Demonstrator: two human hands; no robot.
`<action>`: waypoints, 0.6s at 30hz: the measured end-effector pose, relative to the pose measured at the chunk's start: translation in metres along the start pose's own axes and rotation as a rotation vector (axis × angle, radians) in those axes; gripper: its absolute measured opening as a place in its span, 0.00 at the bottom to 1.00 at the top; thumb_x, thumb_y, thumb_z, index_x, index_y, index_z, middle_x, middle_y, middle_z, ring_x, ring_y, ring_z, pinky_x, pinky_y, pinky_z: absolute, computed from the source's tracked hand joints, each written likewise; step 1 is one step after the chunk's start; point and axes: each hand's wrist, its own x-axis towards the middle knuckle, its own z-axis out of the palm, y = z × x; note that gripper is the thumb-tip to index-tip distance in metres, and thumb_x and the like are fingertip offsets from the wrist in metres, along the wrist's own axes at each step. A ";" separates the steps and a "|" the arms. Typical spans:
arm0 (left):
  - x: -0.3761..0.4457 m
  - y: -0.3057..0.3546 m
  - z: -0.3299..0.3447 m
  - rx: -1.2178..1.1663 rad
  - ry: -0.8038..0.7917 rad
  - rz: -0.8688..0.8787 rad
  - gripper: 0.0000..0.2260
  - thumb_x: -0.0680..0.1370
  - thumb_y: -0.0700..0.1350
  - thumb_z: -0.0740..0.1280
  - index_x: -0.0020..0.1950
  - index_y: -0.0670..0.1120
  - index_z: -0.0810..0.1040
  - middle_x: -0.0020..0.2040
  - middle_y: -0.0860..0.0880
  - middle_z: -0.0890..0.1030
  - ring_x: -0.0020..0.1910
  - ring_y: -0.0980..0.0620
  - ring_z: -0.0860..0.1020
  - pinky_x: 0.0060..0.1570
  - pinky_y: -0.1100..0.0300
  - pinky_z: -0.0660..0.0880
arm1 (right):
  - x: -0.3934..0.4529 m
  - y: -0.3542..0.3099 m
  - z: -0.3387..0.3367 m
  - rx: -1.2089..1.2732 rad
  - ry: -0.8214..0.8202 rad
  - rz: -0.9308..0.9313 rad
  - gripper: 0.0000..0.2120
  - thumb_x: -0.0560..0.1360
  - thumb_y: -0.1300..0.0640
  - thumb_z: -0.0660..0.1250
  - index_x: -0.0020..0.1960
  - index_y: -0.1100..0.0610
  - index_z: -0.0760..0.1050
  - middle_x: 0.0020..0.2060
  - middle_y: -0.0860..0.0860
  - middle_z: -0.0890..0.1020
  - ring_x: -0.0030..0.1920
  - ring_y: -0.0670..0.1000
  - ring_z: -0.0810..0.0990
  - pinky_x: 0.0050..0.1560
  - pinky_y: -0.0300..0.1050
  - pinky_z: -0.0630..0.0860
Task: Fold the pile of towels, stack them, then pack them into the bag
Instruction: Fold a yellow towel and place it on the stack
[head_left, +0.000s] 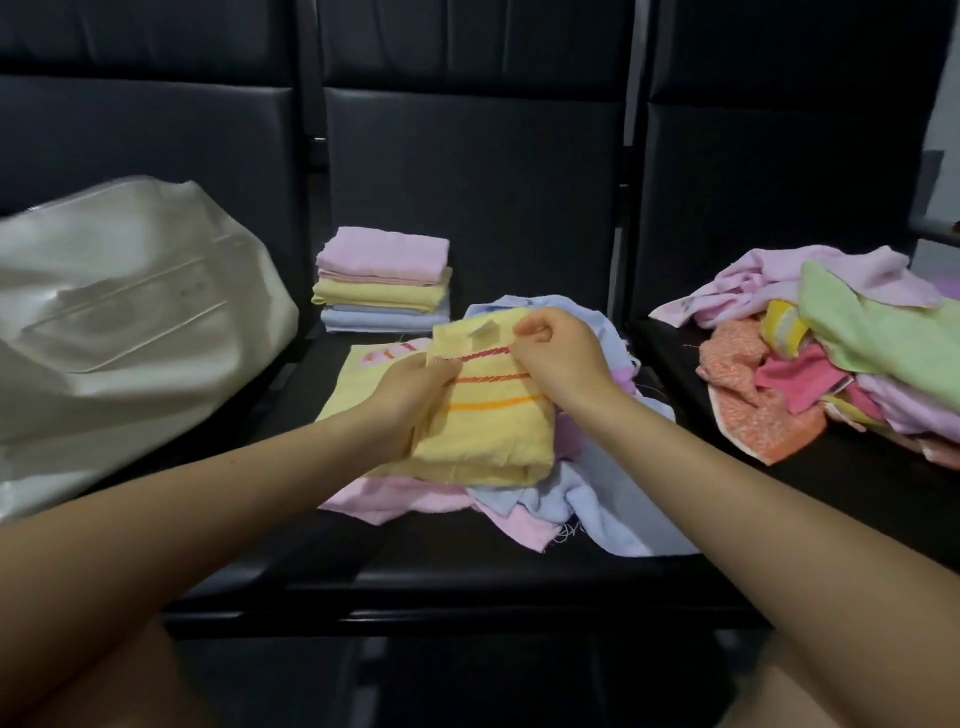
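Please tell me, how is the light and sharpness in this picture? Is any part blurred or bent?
Head view: dim light, black seats nearly featureless; soft glare on the white bag, which looks smeared; wide-angle bending toward the edges; yellow towel and both hands fairly sharp.

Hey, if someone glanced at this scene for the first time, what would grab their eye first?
Probably the yellow striped towel at the centre, gripped by the left hand and pinched at its upper edge by the right hand, over loose pink and blue cloths on the dark seat. Next, the neat folded stack behind it. Then the colourful unfolded pile on the right and the big pale bag on the left.
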 end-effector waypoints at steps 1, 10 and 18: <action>0.001 0.000 0.001 0.033 0.027 0.005 0.13 0.82 0.50 0.61 0.62 0.47 0.76 0.56 0.46 0.81 0.56 0.45 0.79 0.63 0.46 0.74 | 0.002 0.005 -0.001 -0.037 -0.006 0.027 0.10 0.73 0.58 0.65 0.54 0.55 0.76 0.42 0.47 0.79 0.45 0.51 0.78 0.44 0.46 0.73; 0.009 -0.005 0.010 0.249 0.113 0.148 0.17 0.84 0.48 0.51 0.69 0.44 0.70 0.63 0.46 0.76 0.61 0.46 0.74 0.66 0.48 0.69 | -0.011 0.010 -0.018 0.154 -0.315 0.297 0.12 0.73 0.50 0.73 0.40 0.57 0.75 0.23 0.46 0.75 0.27 0.45 0.76 0.26 0.37 0.71; 0.005 -0.005 -0.018 0.342 0.240 0.334 0.19 0.77 0.46 0.69 0.67 0.50 0.69 0.53 0.50 0.75 0.49 0.52 0.75 0.45 0.60 0.71 | -0.001 -0.025 0.002 0.273 -0.189 0.307 0.16 0.69 0.51 0.68 0.53 0.57 0.80 0.44 0.53 0.83 0.48 0.55 0.82 0.51 0.49 0.79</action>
